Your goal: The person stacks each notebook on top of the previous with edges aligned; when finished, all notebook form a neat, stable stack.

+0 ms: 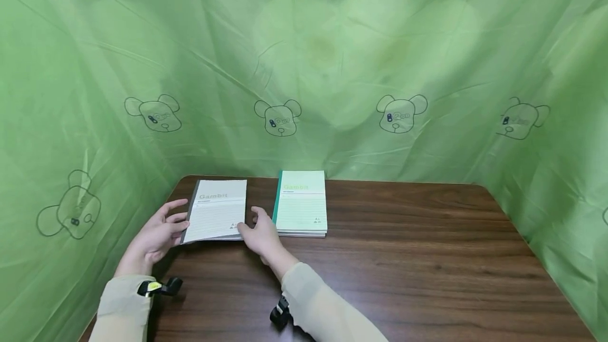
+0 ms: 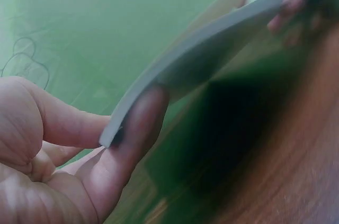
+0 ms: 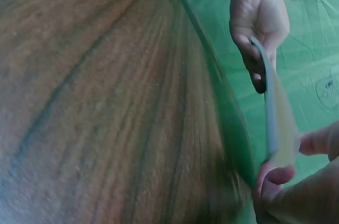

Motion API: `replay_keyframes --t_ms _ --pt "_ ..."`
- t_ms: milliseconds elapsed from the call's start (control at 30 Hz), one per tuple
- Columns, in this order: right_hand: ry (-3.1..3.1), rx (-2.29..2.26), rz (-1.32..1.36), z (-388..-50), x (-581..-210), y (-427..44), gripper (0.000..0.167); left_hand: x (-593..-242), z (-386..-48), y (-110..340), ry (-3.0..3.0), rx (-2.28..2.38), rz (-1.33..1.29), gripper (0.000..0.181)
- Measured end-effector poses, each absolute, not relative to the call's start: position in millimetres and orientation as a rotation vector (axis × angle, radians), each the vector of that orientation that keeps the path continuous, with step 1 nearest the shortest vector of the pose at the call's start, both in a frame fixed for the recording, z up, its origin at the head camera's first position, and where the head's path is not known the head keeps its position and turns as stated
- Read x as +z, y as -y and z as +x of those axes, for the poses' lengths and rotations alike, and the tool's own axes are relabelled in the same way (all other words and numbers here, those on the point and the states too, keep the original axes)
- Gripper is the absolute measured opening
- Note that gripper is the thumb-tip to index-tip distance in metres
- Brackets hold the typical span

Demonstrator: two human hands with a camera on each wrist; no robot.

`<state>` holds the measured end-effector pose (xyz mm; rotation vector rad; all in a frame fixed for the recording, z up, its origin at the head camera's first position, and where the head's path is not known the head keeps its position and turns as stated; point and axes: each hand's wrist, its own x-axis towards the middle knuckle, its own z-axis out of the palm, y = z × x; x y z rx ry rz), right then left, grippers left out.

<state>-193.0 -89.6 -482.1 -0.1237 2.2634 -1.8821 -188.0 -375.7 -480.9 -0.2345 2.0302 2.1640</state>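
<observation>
A white notebook (image 1: 216, 210) with a dark spine and "Gambit" on its cover is held at the table's far left. My left hand (image 1: 161, 234) grips its spine side; in the left wrist view, thumb and fingers pinch the edge of the slightly bowed notebook (image 2: 196, 38). At the lower right corner my right hand (image 1: 262, 235) holds it, thumb on the cover. The right wrist view has the notebook (image 3: 273, 113) edge-on between both hands, raised off the table. Beside my right hand lies a stack of pale green notebooks (image 1: 301, 202) with a green spine.
The brown wooden table (image 1: 404, 257) extends to the right. Green cloth (image 1: 332, 67) with bear-head drawings hangs behind it and along both sides. The green stack lies near the back edge.
</observation>
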Motion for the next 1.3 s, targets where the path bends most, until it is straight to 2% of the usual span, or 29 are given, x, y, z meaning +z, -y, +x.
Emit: replay_keyframes --t_ms 300,567,1000,1300 --pt "-2.082 -2.051 -0.16 -207 -478 73 0.054 -468 -193 360 -2.013 2.212 -0.16 0.061" --pt "-2.092 -2.101 -0.139 -219 -473 39 0.056 -455 -209 318 -2.099 2.175 -0.185 0.066" --pt "-2.084 -2.147 -0.208 -228 -456 -17 0.064 -434 -223 246 -2.253 2.118 -0.319 0.058" --pt "-2.175 -2.096 -0.226 -233 -454 -51 0.062 -433 -230 211 -2.18 2.211 -0.345 0.056"
